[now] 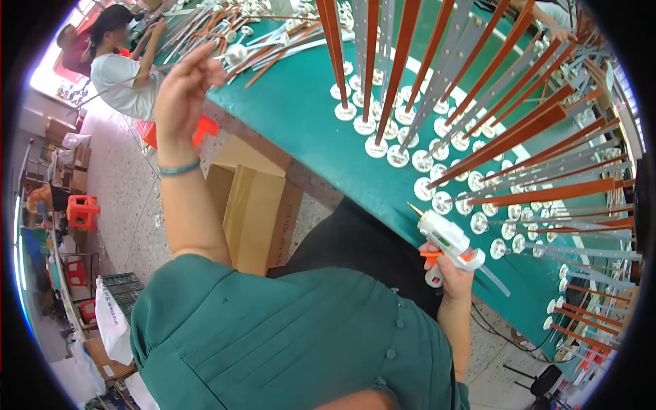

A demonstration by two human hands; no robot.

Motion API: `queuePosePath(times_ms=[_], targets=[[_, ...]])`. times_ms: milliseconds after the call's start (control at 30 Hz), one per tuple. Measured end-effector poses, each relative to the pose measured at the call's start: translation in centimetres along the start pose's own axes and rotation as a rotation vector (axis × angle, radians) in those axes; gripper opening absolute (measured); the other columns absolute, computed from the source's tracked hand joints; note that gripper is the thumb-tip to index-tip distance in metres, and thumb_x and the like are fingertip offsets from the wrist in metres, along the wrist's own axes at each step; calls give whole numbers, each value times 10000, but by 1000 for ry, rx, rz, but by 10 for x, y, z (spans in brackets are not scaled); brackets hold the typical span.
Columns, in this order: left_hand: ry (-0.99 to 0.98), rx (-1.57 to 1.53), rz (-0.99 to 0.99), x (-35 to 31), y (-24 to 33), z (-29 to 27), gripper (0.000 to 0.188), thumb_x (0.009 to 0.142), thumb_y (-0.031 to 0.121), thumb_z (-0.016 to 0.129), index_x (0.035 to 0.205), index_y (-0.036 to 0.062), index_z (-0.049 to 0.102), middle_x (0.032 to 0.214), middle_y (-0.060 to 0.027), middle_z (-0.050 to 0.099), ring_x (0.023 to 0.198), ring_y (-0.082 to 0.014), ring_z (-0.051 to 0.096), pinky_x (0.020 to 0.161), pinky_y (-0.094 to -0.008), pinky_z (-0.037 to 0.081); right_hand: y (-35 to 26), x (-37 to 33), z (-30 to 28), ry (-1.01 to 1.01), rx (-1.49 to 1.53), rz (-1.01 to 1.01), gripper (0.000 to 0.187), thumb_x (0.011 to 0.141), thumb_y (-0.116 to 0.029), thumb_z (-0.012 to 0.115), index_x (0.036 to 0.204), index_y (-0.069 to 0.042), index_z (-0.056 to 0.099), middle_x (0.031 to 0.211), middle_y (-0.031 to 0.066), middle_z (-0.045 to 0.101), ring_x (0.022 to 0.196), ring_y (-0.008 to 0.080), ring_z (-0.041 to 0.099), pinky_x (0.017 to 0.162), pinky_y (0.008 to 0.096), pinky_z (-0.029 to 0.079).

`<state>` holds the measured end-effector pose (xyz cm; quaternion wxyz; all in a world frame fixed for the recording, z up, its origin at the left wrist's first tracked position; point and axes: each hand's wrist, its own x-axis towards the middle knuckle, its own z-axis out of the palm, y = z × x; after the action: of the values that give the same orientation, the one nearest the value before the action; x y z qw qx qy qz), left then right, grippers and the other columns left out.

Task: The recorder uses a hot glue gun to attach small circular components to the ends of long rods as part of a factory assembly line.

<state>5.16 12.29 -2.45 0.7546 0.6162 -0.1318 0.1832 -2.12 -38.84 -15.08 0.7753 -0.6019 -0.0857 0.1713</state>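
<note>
My right hand [454, 275] is wrapped round the handle of a white hot glue gun [444, 234] with an orange trigger. The gun's brass nozzle points up and left over the table edge, and a clear glue stick [495, 280] pokes out of its back end. Raised at the upper left, my left hand [186, 96] has its fingers stretched out, and I see nothing held in it. Beyond those fingers, a white round base [236, 54] lies among loose strips. To the right of the gun stand several brown strips [391, 72] and grey strips [444, 61] on white round bases [398, 156].
The green table [294, 130] runs diagonally across the view. Loose strips [198, 34] are heaped at its far left. An open cardboard box [249, 212] stands on the floor below my left arm. A co-worker [126, 78] is at the upper left; red stools [83, 212] stand farther left.
</note>
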Motion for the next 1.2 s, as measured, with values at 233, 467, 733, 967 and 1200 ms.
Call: queuePosePath(times_ms=[233,467,733,967,1200], targets=[[-203,314,-303,-71,-24,139,275,939,49,513,1196,5,598,988,-89,679,738,-110,645,659,-237,533,-3,4,3,-37,-40,10,312,822,-103,643,1084,60,597,954,195,656,719,188,634,602,265,519],[-304,229,-436,-58,-34,175,155,939,87,581,1001,9,699,854,-38,667,585,-25,521,514,-170,413,-5,0,8,5,-80,-2,303,822,-83,634,1088,58,605,965,195,671,729,171,635,612,259,512],[-337,385,49,-64,-73,186,142,869,76,655,969,4,726,771,-18,598,687,-110,540,647,-265,458,-5,-1,15,43,-49,-26,267,823,-65,634,1059,58,622,966,198,669,778,190,651,618,262,523],[-406,641,82,-62,-87,198,92,808,101,719,853,22,704,772,-63,669,690,-193,609,622,-290,478,-9,5,22,15,-186,29,285,844,-51,631,1109,52,605,932,134,682,754,154,643,591,235,505],[-506,611,134,-70,-88,183,91,800,109,722,879,65,713,762,-68,635,695,-225,620,612,-330,494,-19,21,43,4,-410,76,250,815,-98,722,1021,19,641,785,37,657,635,62,546,562,218,443]])
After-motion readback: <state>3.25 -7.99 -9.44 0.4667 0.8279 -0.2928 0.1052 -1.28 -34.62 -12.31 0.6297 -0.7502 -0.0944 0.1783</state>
